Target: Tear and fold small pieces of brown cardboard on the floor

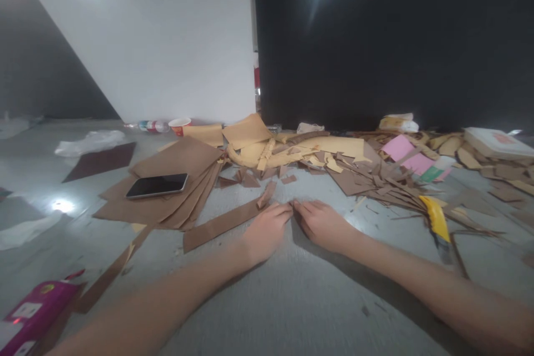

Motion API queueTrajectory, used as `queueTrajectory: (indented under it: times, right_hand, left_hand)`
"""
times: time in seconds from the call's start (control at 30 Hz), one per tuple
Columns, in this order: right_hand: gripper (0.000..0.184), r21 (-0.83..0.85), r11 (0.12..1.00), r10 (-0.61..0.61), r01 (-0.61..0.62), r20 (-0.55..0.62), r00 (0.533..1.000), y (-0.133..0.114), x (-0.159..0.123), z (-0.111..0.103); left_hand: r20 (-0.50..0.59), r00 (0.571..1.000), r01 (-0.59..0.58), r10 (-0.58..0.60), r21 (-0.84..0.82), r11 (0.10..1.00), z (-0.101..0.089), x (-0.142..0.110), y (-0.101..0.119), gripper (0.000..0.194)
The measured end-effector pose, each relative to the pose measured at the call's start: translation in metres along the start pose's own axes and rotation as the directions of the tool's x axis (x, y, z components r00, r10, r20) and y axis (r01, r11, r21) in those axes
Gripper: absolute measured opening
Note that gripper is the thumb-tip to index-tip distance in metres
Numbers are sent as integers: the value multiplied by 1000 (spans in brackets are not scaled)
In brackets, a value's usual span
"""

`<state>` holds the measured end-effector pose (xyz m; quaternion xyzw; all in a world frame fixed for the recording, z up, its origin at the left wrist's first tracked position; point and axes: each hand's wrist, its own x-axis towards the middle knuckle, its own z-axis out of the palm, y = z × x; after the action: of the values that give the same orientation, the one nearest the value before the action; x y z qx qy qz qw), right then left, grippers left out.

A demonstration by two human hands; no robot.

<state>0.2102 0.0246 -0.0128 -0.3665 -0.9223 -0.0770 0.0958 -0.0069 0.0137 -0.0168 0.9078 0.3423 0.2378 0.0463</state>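
My left hand [269,229] and my right hand [320,223] meet over the middle of the table, fingertips nearly touching. Both are closed in a pinch around a small brown piece of card [291,204], mostly hidden by the fingers. Just left of my left hand lies a long brown card strip [223,227], a shorter folded scrap [267,194] at its far end. Small brown offcuts [250,179] are scattered beyond the hands.
A phone [157,185] rests on stacked brown sheets [120,208] at left. To the right are a pile of scraps [354,178] and a yellow-handled cutter [437,219]. A purple case [41,308] sits front left; a paper cup [179,125] stands at the back.
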Motion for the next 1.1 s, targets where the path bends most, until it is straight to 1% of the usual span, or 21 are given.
queueTrajectory:
  times: [0.13, 0.3, 0.47, 0.57, 0.7, 0.77, 0.83, 0.97, 1.03, 1.1]
  right_hand:
    - [46, -57, 998, -8, 11, 48, 999, -3, 1, -2]
    - [48, -60, 998, 11, -5, 86, 996, -7, 2, -6]
    - [45, -60, 996, 65, -59, 105, 992, -16, 5, -7]
    - [46, -35, 996, 90, -86, 123, 988, -17, 7, -9]
    - [43, 54, 991, 117, -125, 133, 984, -12, 8, -12]
    - [44, 93, 988, 109, -120, 120, 987, -8, 7, -11]
    - [47, 115, 988, 95, -107, 107, 990, -4, 6, -9]
    - [43, 129, 984, 105, -121, 119, 987, -2, 5, -7]
    - [41, 131, 985, 99, -114, 115, 988, -2, 5, -6]
    - [41, 135, 985, 91, -103, 94, 991, -3, 5, -6]
  left_hand:
    - [17, 1000, -22, 22, 28, 999, -2, 1, -1, 39]
    - [69, 997, -42, 38, 63, 997, -6, 3, 3, 32]
    - [83, 997, -7, 1, 76, 997, -7, 6, 8, 29]
    - [81, 997, 6, -11, 61, 998, -7, 6, 8, 31]
    - [106, 994, -2, -5, 65, 998, -7, 4, 6, 33]
    - [111, 994, 11, -15, 42, 999, -7, 3, 5, 35]
    - [98, 994, 36, -38, 17, 999, -7, 2, 6, 40]
    - [16, 986, 168, -169, 44, 985, -6, 0, 8, 55]
    - [21, 980, 197, -199, 69, 978, -6, 0, 8, 55]
    - [44, 982, 180, -185, 88, 980, -5, -1, 8, 50]
